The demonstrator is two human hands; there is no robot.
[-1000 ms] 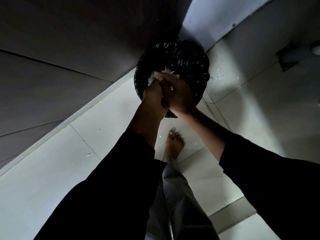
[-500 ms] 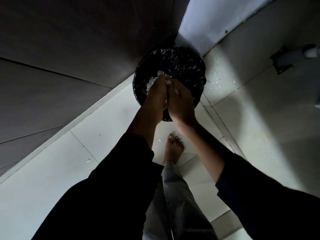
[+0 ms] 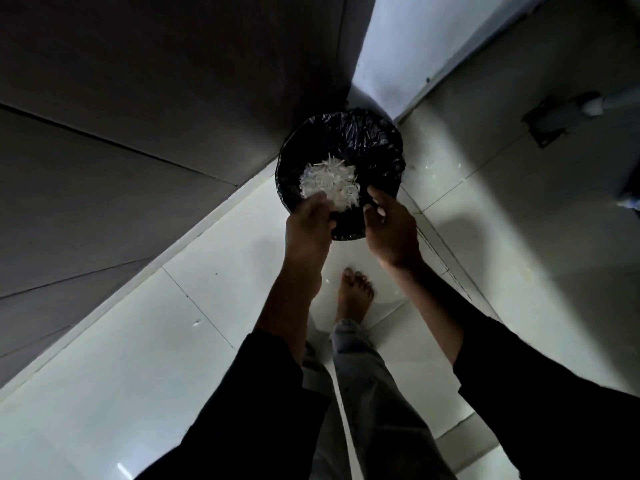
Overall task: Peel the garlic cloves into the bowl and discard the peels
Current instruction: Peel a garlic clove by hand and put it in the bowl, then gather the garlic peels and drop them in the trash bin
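On the far left runs a dark tiled wall (image 3: 121, 109), and the bin (image 3: 377, 140) is tucked into the corner where that wall meets the pale one behind it, standing on the floor (image 3: 173, 358). I judge it sits there to stay out of the walking path, which is why I stand over it and reach down.

My left hand (image 3: 308, 230) hangs over the bin's near-left rim, fingers drooping loosely downward and gripping nothing I can make out; its fingertips are just at the edge of the peels (image 3: 329, 183). I hold it above the opening so that anything stuck to my skin falls inside, not onto the tiles.

The peels, pale and papery, lie in a heap inside the black liner, toward its left and near side. No cloves or bowl show here.

My right hand (image 3: 391, 230) is over the near-right rim, apart from the left, fingers loosely curled and slack, holding nothing visible.

Below the hands my bare foot (image 3: 355, 296) stands on the floor just short of the bin, with the trouser leg (image 3: 367, 393) under it. To the right, a few pale flecks (image 3: 429, 166) lie on the tiles beside the bin, perhaps stray peel. Further right, a dark bracket with a pale tube (image 3: 568, 116) sits by the floor's far-right edge. Nothing blocks the bin's mouth.
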